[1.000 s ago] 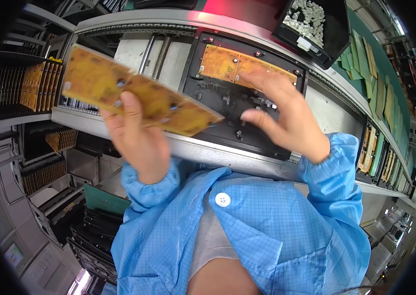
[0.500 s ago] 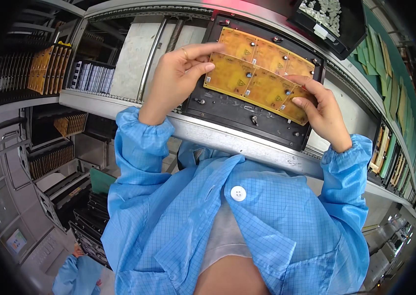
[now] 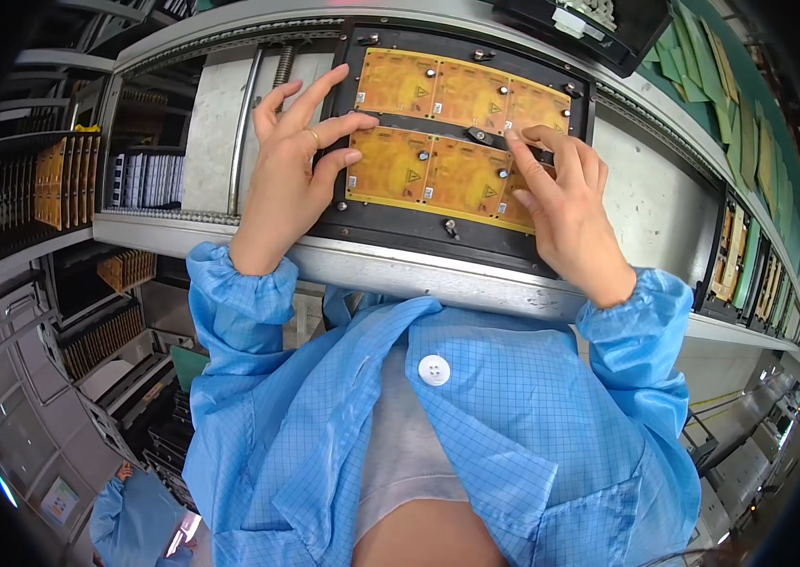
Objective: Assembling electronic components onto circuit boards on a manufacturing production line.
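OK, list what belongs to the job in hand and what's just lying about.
In the job:
near yellow board, at left hand and right hand
far yellow board
black fixture under both

Lying about:
black bin of white pieces
green sheets
racked yellow boards, left

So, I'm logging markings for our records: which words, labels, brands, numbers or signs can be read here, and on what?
Near yellow board: dark triangle signs, no words; white labels, too small to read.
Far yellow board: similar triangles; its labels are too small too.
Pale sheet, lower left: any print is too small.
No words, brands or numbers are legible.
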The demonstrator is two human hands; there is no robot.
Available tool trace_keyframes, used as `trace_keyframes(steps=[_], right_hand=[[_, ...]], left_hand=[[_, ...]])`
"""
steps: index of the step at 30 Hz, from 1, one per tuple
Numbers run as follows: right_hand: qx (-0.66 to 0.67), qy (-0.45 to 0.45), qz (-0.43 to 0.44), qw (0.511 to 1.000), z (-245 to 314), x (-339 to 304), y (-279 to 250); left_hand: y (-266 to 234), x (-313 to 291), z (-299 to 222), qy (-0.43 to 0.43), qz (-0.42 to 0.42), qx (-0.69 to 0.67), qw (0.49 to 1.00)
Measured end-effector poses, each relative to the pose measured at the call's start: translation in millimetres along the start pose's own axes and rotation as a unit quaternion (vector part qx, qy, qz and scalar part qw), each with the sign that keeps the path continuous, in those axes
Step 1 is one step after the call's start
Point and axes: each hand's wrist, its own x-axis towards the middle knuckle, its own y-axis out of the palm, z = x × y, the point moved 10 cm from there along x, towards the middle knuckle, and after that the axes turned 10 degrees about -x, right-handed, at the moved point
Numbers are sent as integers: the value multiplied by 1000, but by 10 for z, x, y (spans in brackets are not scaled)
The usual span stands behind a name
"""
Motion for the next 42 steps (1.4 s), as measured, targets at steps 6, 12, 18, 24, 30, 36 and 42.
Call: trace_keyframes(steps=[6,12,18,24,30,36,42], right_hand=[[42,24,-5,999,-98,-363,-100],[35,33,95,994,-5,-602,150],[76,27,77,994,46,-578,238],[103,30,52,993,60,-589,247],[94,55,32,994,65,-611,286],[78,56,18,995,39,-627,173],[63,32,-110,991,20,-460,-56]], left_hand=[[110,-79,-255,29,32,64,997],[505,-293,-396,31,185,139,972],[458,-270,-303,5,177,257,950],[561,-279,-266,-16,193,217,957],[550,-321,-316,-30,193,285,938],[553,-210,-471,-10,196,249,948],[543,105,-747,86,187,211,956]])
